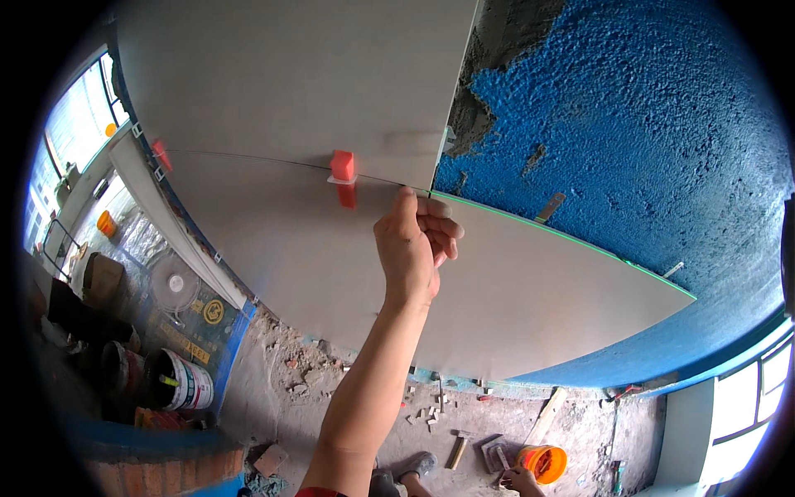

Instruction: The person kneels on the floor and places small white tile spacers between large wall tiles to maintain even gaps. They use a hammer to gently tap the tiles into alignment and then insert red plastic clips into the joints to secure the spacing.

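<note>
My left hand point(410, 240) reaches up to the joint between two large grey tiles on the wall. Its thumb touches the seam and its fingers are curled; what they hold, if anything, is hidden. The upper tile point(290, 74) meets the lower tile point(530, 282) along a thin line. Just left of the hand, a red wedge point(343, 163) with a white clip sits in that joint. Low at the right, my right hand point(520, 480) is closed round what looks like a trowel point(499, 456), beside an orange bucket point(542, 464).
Rough blue wall point(629, 141) with small clips along the tile edge lies to the right. On the floor are a hammer point(460, 450), a wooden board point(546, 417) and rubble point(306, 364). White buckets point(186, 381) and a fan point(175, 283) stand at left.
</note>
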Tool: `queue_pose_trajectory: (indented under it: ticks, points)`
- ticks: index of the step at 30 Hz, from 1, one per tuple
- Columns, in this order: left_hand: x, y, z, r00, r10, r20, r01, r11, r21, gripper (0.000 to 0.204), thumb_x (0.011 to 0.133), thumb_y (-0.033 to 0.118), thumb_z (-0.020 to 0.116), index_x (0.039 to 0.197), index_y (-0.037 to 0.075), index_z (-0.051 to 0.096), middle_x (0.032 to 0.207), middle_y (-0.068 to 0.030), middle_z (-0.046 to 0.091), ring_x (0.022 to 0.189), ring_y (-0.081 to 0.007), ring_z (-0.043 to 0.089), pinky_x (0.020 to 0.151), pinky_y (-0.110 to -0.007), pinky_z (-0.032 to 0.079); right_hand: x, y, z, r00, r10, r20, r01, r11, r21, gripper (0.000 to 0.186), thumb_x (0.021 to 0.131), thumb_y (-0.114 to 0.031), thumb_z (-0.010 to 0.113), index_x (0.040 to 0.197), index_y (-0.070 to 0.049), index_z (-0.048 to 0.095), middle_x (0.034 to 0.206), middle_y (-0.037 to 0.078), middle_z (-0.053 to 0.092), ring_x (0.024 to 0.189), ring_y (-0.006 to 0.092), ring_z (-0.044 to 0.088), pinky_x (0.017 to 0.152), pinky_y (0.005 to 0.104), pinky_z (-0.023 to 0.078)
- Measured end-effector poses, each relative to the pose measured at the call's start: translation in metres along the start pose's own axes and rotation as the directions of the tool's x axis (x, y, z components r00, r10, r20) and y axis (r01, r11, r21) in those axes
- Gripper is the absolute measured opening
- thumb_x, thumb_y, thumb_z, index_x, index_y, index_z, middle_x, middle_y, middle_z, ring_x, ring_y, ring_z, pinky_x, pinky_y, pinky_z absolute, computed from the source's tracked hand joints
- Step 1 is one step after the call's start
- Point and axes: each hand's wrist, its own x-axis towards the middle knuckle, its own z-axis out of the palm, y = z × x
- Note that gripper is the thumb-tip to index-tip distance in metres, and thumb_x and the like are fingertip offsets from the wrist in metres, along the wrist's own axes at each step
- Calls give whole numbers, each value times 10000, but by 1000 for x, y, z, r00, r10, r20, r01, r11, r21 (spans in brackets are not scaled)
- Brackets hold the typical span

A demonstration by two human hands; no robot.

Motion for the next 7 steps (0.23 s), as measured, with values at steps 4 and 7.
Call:
queue_pose_trajectory:
  ticks: [4, 7]
  points:
    - [-10, -11, 24, 996, -84, 5, 84, 992, -89, 447, 1013, 343, 429, 742, 21, 581, 573, -121, 617, 375, -150, 500, 358, -251, 296, 9, 33, -78, 994, 47, 99, -45, 999, -22, 76, 950, -122, 598, 1016, -85, 607, 792, 88, 647, 603, 179, 607, 514, 290, 523]
    - [-20, -19, 32, 977, -189, 95, 189, 982, 9, 434, 989, 383, 510, 747, 31, 589, 579, -124, 623, 376, -170, 505, 353, -272, 330, 12, 36, -73, 998, 64, -17, -63, 998, 28, 101, 952, -141, 607, 1036, -86, 603, 807, 92, 649, 623, 186, 614, 510, 301, 526]
